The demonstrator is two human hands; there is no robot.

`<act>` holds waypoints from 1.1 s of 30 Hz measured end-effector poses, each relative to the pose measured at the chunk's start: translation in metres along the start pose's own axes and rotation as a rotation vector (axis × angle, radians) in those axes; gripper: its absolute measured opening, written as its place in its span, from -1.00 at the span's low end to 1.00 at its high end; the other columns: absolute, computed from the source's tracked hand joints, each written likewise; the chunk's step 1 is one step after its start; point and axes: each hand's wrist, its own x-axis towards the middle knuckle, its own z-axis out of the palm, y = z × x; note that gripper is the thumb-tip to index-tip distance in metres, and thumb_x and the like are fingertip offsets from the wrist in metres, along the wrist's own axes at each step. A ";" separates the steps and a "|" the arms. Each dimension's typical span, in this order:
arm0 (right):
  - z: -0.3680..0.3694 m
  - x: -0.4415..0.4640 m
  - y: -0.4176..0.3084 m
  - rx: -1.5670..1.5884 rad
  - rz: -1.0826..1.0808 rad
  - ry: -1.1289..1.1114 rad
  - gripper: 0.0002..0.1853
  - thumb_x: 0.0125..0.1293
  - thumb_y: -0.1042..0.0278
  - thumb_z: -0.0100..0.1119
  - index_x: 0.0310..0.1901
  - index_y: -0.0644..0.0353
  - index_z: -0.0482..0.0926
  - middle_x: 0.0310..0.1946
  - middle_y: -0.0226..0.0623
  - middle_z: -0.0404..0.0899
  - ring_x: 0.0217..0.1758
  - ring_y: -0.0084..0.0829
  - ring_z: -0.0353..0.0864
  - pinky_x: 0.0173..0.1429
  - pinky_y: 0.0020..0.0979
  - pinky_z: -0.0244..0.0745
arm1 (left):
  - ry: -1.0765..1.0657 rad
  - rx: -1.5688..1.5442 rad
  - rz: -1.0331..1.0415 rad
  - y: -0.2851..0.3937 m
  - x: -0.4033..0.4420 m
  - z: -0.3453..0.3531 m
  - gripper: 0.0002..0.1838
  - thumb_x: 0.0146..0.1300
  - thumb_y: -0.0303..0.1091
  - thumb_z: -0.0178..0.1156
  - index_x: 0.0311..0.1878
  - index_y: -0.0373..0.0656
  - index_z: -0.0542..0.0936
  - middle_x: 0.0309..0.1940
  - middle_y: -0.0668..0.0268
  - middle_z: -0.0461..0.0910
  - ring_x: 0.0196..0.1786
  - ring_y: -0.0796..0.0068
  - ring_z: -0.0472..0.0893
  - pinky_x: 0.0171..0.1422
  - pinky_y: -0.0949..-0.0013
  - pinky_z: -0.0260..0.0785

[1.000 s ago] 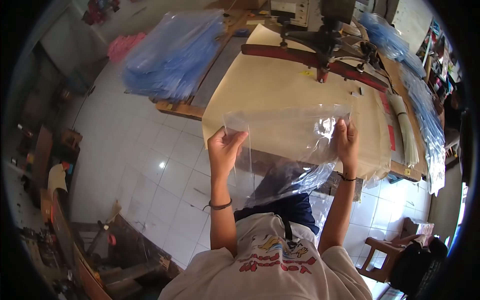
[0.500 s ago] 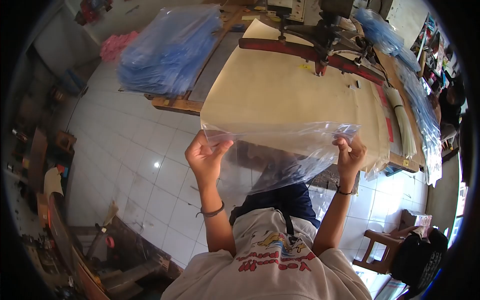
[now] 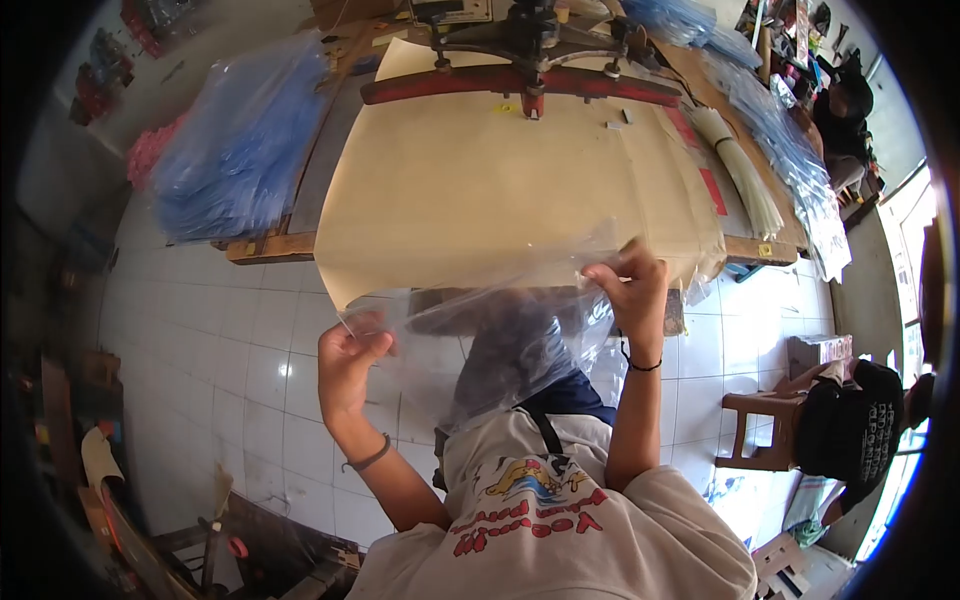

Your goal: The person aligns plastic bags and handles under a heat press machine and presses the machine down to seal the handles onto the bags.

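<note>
A clear plastic sheet (image 3: 480, 345) hangs in front of my body, stretched between my two hands. My left hand (image 3: 352, 365) pinches its left corner, just below the near left corner of the brown paper (image 3: 480, 190) on the table. At the right, my right hand (image 3: 635, 288) is closed on the sheet's other top corner, over the near edge of the paper. The sheet's lower part droops in folds above my legs. Behind the paper's far part stands a machine with a long red bar (image 3: 520, 84).
A stack of bluish plastic sheets (image 3: 240, 145) lies on the table's left side. Pale strips (image 3: 738, 165) and more plastic (image 3: 785, 150) lie at the right. A stool (image 3: 750, 430) with a black bag (image 3: 850, 425) stands on the floor. A person (image 3: 842, 115) is at the upper right.
The view has turned, so the table appears further left. My left hand has moved lower than my right, and the sheet's top edge now slants and looks looser.
</note>
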 end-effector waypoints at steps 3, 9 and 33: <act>0.000 -0.006 0.002 0.352 0.299 -0.080 -0.58 0.30 0.42 0.45 0.07 0.34 0.47 -0.55 -0.26 0.67 -0.51 -0.61 0.63 -0.44 -0.53 0.45 | -0.006 0.034 0.021 -0.006 -0.001 0.000 -0.66 0.27 -0.29 0.45 -0.09 -0.37 0.61 -0.35 0.35 0.62 -0.34 0.52 0.57 -0.22 0.46 0.39; -0.006 -0.007 0.013 0.352 0.432 -0.507 -0.65 0.54 0.24 0.18 0.13 0.37 0.52 -0.43 -0.46 0.58 -0.46 -0.68 0.45 -0.33 -0.56 0.40 | 0.185 0.046 0.047 -0.020 0.001 0.013 -0.80 0.48 -0.23 0.21 -0.08 -0.17 0.54 -0.42 0.49 0.42 -0.44 0.64 0.34 -0.30 0.49 0.22; 0.008 -0.021 0.000 0.248 0.602 -0.295 -0.62 0.50 0.08 0.23 -0.30 0.29 0.53 -0.62 -0.55 0.42 -0.63 -0.68 0.48 -0.54 -0.56 0.43 | 0.380 0.137 0.086 -0.021 -0.005 0.041 -0.69 0.56 -0.08 0.09 -0.23 -0.10 0.54 -0.54 0.58 0.39 -0.54 0.80 0.28 -0.50 0.58 0.06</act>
